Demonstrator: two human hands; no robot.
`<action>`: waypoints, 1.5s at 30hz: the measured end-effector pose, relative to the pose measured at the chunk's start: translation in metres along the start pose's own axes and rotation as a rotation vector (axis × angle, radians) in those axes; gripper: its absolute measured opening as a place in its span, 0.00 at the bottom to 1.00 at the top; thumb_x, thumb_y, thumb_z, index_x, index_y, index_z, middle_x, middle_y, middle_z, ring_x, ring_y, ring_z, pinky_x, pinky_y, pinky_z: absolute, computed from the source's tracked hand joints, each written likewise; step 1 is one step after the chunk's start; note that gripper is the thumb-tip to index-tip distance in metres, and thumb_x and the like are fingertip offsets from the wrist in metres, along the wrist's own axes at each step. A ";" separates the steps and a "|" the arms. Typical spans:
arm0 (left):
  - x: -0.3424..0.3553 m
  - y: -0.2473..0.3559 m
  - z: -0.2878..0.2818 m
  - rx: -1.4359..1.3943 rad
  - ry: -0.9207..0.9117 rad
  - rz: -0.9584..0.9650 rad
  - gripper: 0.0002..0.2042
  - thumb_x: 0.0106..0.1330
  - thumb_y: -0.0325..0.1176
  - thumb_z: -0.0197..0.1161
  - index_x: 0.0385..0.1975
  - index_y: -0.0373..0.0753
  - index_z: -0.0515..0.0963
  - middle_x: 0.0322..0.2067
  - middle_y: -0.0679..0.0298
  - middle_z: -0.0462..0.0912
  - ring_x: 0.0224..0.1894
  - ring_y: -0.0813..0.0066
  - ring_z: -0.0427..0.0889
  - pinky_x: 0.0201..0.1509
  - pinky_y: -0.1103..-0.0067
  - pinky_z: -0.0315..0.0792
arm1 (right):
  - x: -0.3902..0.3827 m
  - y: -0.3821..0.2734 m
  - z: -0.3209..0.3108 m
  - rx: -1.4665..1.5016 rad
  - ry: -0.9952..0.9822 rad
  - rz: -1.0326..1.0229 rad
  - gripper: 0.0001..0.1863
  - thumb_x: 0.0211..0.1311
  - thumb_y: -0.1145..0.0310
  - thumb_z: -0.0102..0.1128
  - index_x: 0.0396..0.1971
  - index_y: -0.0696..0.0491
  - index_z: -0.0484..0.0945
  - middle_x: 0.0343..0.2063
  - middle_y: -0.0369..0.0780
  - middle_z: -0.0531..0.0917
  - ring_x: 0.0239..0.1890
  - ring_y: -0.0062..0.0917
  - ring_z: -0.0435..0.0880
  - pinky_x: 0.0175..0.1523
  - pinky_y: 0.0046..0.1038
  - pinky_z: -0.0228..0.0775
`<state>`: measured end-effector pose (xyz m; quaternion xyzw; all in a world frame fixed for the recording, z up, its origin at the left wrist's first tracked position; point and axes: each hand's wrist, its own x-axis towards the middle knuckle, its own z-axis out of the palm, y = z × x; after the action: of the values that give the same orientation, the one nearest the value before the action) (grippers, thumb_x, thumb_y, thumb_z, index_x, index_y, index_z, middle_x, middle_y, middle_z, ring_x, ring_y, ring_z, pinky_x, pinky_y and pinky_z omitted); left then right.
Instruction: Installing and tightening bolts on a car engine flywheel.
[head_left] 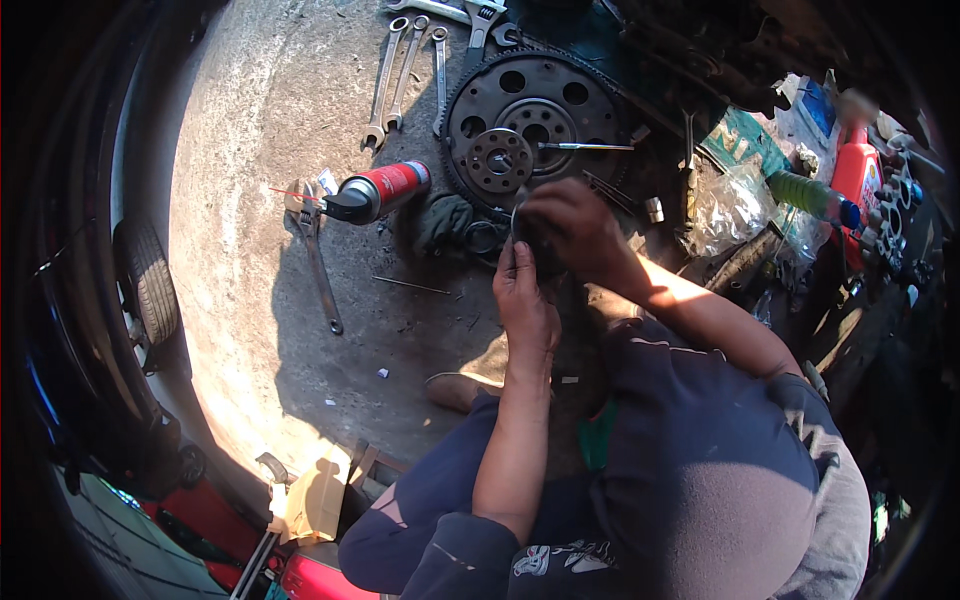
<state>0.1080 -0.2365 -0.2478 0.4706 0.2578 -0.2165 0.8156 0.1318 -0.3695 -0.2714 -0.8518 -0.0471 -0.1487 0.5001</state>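
Observation:
My left hand [527,305] is closed, thumb and fingers pinching a thin, curved metal part [516,222] seen nearly edge-on. Against its upper right side is my right hand [580,225], fingers curled and slightly blurred; whatever they grip is hidden. Just beyond both hands lies a large dark flexplate [470,85] with a toothed rim and round holes. On it rest a smaller drilled metal disc [482,165] and a slim metal tool [590,147]. A dark cloth [440,225] is bunched left of my hands. Nearby, a red spray can [390,188] with a black top lies on the ground.
Three combination wrenches [405,75] lie far left of the flexplate; an adjustable wrench [315,255] lies left of the can. A thin rod [410,285] is on the concrete. Right are a green-tinted bottle [810,195], plastic bags [735,210] and a red container [855,165]. A cardboard box [312,505] stands near left.

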 end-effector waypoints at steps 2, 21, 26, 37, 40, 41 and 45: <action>0.000 -0.001 -0.006 -0.007 -0.003 0.033 0.20 0.81 0.39 0.51 0.65 0.35 0.70 0.59 0.57 0.79 0.58 0.65 0.82 0.60 0.65 0.79 | -0.003 -0.005 0.003 0.090 -0.076 -0.159 0.17 0.48 0.80 0.68 0.42 0.57 0.84 0.42 0.44 0.83 0.46 0.40 0.84 0.51 0.35 0.77; -0.002 0.015 -0.016 -0.036 -0.130 -0.173 0.18 0.81 0.39 0.52 0.61 0.34 0.72 0.55 0.56 0.82 0.54 0.64 0.84 0.57 0.66 0.82 | 0.010 0.030 -0.007 -0.063 -0.082 -0.024 0.14 0.48 0.76 0.67 0.38 0.53 0.84 0.38 0.41 0.80 0.43 0.38 0.80 0.47 0.35 0.74; -0.003 0.010 -0.018 -0.062 -0.105 -0.215 0.16 0.81 0.40 0.52 0.58 0.36 0.74 0.51 0.59 0.84 0.52 0.66 0.86 0.54 0.67 0.83 | -0.011 0.006 -0.001 -0.043 -0.144 -0.088 0.14 0.49 0.74 0.68 0.39 0.52 0.83 0.39 0.40 0.80 0.44 0.36 0.79 0.49 0.36 0.73; 0.002 0.011 -0.036 -0.374 -0.210 -0.307 0.22 0.80 0.50 0.50 0.58 0.39 0.75 0.52 0.59 0.83 0.56 0.68 0.82 0.64 0.69 0.76 | -0.021 -0.002 -0.003 -0.072 -0.259 -0.149 0.16 0.50 0.72 0.66 0.42 0.54 0.83 0.42 0.42 0.81 0.46 0.36 0.79 0.50 0.37 0.71; -0.001 0.013 -0.022 -0.344 -0.118 -0.244 0.22 0.80 0.51 0.48 0.57 0.38 0.76 0.53 0.60 0.82 0.58 0.67 0.80 0.65 0.72 0.72 | -0.035 -0.009 -0.006 -0.104 -0.378 -0.288 0.21 0.50 0.68 0.63 0.47 0.53 0.83 0.48 0.42 0.81 0.50 0.38 0.80 0.55 0.38 0.73; -0.001 0.009 -0.022 -0.346 -0.119 -0.244 0.22 0.80 0.51 0.48 0.57 0.38 0.76 0.53 0.60 0.82 0.58 0.67 0.80 0.65 0.72 0.72 | -0.039 -0.006 -0.005 -0.105 -0.379 -0.288 0.21 0.50 0.68 0.63 0.47 0.53 0.83 0.48 0.42 0.81 0.50 0.38 0.80 0.55 0.38 0.73; 0.003 -0.002 -0.034 -0.300 0.019 -0.252 0.23 0.80 0.51 0.49 0.55 0.37 0.77 0.52 0.60 0.82 0.57 0.67 0.80 0.65 0.71 0.73 | -0.048 -0.003 -0.001 -0.161 -0.319 -0.396 0.16 0.45 0.66 0.63 0.38 0.51 0.82 0.41 0.39 0.79 0.47 0.34 0.79 0.49 0.35 0.72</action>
<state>0.1018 -0.2077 -0.2658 0.3096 0.3518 -0.2716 0.8406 0.0849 -0.3659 -0.2827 -0.8756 -0.2792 -0.1109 0.3783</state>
